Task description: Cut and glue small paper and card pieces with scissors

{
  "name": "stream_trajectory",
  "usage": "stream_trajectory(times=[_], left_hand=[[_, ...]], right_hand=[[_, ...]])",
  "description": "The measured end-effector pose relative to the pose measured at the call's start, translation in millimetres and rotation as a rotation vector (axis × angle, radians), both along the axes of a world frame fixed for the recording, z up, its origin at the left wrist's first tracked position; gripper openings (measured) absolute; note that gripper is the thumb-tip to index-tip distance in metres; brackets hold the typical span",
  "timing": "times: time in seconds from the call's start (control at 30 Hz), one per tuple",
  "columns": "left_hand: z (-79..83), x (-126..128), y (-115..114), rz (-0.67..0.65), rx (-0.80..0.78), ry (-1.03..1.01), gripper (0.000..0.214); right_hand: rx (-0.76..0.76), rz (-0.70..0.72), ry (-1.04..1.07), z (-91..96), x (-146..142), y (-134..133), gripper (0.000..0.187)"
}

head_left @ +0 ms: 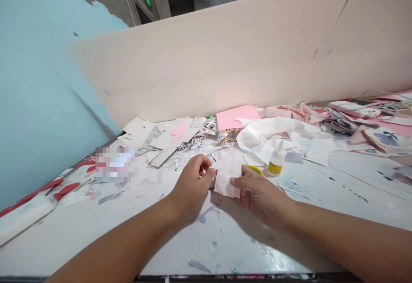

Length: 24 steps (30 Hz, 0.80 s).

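Note:
Both my hands meet at the middle of a white worktable [322, 197]. A small pale pink and white piece of paper [227, 176] is held between them. My left hand [193, 184] pinches its left edge with curled fingers. My right hand [257, 191] grips its right and lower edge with the thumb on top. Something yellow [254, 168] shows just behind my right hand; whether the hand holds it I cannot tell. A small white glue bottle with a yellow label [277, 161] stands right behind my right hand.
A heap of paper scraps and card offcuts [167, 143] lies at the back left, with a pink sheet [234, 116] and crumpled white paper [273, 135] behind. Printed floral pieces [383, 139] lie at the right. A tall beige board [241, 55] walls the back. Red scraps [64, 188] lie left.

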<state>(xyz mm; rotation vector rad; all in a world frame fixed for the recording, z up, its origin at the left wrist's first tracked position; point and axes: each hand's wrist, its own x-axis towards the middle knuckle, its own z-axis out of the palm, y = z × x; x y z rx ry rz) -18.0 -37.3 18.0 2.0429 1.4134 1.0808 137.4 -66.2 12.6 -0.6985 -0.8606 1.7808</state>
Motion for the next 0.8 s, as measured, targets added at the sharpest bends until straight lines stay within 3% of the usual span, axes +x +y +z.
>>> stream_trajectory(times=[0.17, 0.33, 0.5, 0.8], left_hand=[[-4.0, 4, -2, -0.047, -0.173, -0.158, 0.008], [-10.0, 3, -4, -0.137, -0.204, -0.129, 0.015], [-10.5, 2, -4, -0.124, -0.179, -0.114, 0.017], [-7.6, 7, -4, -0.155, -0.315, -0.312, 0.019]], right_hand=[[-0.064, 0.004, -0.076, 0.3, 1, 2, 0.027], [-0.017, -0.031, -0.180, -1.0, 1, 2, 0.028], [-0.021, 0.013, -0.167, -4.9, 2, 3, 0.030], [0.031, 0.057, -0.193, -13.5, 3, 5, 0.033]])
